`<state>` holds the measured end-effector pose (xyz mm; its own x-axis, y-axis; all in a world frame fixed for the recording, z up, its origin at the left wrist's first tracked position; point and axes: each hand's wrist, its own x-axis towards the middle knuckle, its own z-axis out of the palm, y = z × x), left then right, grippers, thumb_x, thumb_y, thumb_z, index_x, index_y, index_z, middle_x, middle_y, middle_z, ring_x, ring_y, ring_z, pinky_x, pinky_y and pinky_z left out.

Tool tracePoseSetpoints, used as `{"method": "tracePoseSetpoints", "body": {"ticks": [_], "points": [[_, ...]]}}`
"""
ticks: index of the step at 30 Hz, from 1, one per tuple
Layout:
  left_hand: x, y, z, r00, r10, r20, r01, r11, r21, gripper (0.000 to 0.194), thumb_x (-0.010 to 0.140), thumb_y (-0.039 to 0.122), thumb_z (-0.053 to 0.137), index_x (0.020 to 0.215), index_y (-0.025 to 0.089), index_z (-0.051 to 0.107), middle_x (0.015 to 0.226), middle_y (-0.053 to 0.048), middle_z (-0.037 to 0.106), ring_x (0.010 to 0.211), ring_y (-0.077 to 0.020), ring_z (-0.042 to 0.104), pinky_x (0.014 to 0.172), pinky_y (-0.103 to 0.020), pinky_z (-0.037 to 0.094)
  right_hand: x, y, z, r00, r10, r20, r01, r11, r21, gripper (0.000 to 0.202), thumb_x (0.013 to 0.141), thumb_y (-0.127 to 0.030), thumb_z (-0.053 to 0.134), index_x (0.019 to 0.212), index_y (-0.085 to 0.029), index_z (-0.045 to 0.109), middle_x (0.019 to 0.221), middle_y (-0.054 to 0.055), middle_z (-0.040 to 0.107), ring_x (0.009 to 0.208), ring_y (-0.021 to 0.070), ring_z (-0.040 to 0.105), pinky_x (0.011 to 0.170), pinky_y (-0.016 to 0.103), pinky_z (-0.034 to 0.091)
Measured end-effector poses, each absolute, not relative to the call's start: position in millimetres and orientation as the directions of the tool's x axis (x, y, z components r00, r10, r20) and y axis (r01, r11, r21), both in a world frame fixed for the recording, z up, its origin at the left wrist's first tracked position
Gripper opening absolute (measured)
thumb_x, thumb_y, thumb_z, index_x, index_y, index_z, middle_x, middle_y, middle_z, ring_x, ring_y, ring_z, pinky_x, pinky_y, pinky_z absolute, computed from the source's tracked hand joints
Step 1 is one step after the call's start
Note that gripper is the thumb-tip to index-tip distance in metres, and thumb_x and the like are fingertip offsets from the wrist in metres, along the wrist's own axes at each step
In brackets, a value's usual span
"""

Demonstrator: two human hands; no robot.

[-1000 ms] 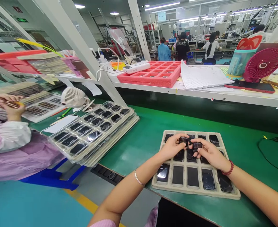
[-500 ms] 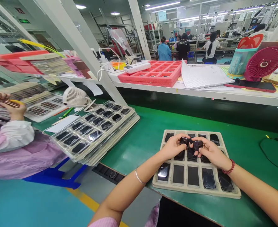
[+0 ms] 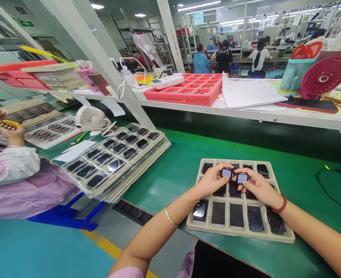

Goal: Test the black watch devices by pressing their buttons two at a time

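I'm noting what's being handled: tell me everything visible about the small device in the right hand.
The small device is squarish with rounded corners, a glossy black frame around a screen lit pale bluish-white. The right hand pinches it between thumb and fingers, screen facing the camera. It is held above the cream tray, beside a similar lit device in the left hand. Its back is hidden, and any screen detail is too small to read.

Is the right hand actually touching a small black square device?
Touching: the head view shows the right hand gripping the small black square device by its edges.
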<state>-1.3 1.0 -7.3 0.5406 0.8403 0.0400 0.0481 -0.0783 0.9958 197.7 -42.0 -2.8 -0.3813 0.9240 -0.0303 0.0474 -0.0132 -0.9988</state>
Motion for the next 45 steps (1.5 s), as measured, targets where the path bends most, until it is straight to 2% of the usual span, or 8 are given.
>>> {"method": "tracePoseSetpoints", "body": {"ticks": [4,9,16,23,29,35,41,45], "points": [[-1.8,2.3,-9.5,0.538,0.840,0.073,0.014,-0.096,0.995,0.039,0.074,0.019,0.060,0.112,0.014,0.055,0.094,-0.007,0.060,0.073,-0.0139,0.057,0.068,-0.025,0.048,197.3,-42.4,-2.4,-0.383,0.923,-0.033,0.063,-0.010,-0.998,0.038,0.079,-0.017,0.049,0.117,-0.020,0.048,0.110,0.009,0.058,0.075,0.0135,0.063,0.064,0.027,0.052],[-1.6,2.5,-9.9,0.528,0.847,0.066,0.037,-0.101,0.994,0.039,0.074,0.020,0.060,0.112,0.015,0.055,0.086,-0.005,0.060,0.069,-0.0136,0.056,0.066,-0.026,0.047,197.0,-42.5,-1.7,-0.396,0.918,-0.040,0.070,-0.014,-0.997,0.038,0.080,-0.019,0.049,0.118,-0.019,0.048,0.109,0.009,0.059,0.074,0.0134,0.063,0.063,0.027,0.052],[-0.7,0.9,-6.4,0.522,0.850,0.070,0.004,-0.084,0.996,0.040,0.074,0.021,0.061,0.112,0.015,0.055,0.094,-0.007,0.059,0.072,-0.0138,0.056,0.068,-0.026,0.046,197.1,-43.2,-3.2,-0.397,0.917,-0.043,0.074,-0.015,-0.997,0.038,0.081,-0.023,0.050,0.119,-0.019,0.048,0.105,0.009,0.061,0.073,0.0135,0.063,0.064,0.027,0.051],[-1.3,-0.3,-3.5,0.525,0.848,0.067,0.022,-0.092,0.996,0.050,0.072,0.022,0.065,0.119,0.016,0.051,0.094,-0.007,0.060,0.073,-0.0138,0.055,0.065,-0.024,0.044,196.9,-43.7,-1.4,-0.402,0.915,-0.042,0.067,-0.016,-0.998,0.041,0.080,-0.021,0.052,0.121,-0.019,0.047,0.107,0.010,0.061,0.073,0.0143,0.064,0.065,0.028,0.052],[-1.0,-0.2,-3.5,0.520,0.852,0.062,0.023,-0.087,0.996,0.045,0.073,0.026,0.065,0.115,0.014,0.055,0.095,-0.008,0.060,0.076,-0.0150,0.056,0.066,-0.025,0.045,196.8,-43.6,-1.1,-0.400,0.915,-0.048,0.071,-0.021,-0.997,0.039,0.080,-0.021,0.051,0.119,-0.020,0.047,0.107,0.009,0.061,0.073,0.0149,0.064,0.064,0.029,0.051],[-2.1,-1.6,-4.1,0.528,0.849,0.033,0.116,-0.111,0.987,0.049,0.072,0.017,0.062,0.119,0.019,0.052,0.089,-0.004,0.057,0.062,-0.0094,0.050,0.056,-0.020,0.041,197.4,-44.3,-0.4,-0.417,0.908,-0.054,0.075,-0.024,-0.997,0.040,0.079,-0.017,0.051,0.119,-0.019,0.047,0.108,0.009,0.060,0.076,0.0147,0.064,0.066,0.028,0.051],[-1.4,-0.6,-4.9,0.527,0.848,0.062,0.080,-0.122,0.989,0.040,0.074,0.020,0.061,0.114,0.017,0.056,0.089,-0.006,0.060,0.066,-0.0122,0.054,0.058,-0.022,0.044,197.7,-43.5,-1.1,-0.397,0.916,-0.052,0.092,-0.016,-0.996,0.037,0.082,-0.019,0.049,0.120,-0.019,0.048,0.107,0.009,0.061,0.074,0.0147,0.064,0.066,0.028,0.051],[-1.7,-0.9,-4.4,0.519,0.854,0.040,0.120,-0.119,0.986,0.047,0.072,0.019,0.063,0.118,0.018,0.053,0.087,-0.004,0.060,0.058,-0.0092,0.050,0.053,-0.020,0.040,197.1,-43.6,-1.1,-0.409,0.910,-0.062,0.086,-0.030,-0.996,0.042,0.079,-0.016,0.050,0.121,-0.020,0.047,0.108,0.009,0.061,0.075,0.0147,0.064,0.067,0.029,0.052]]}}
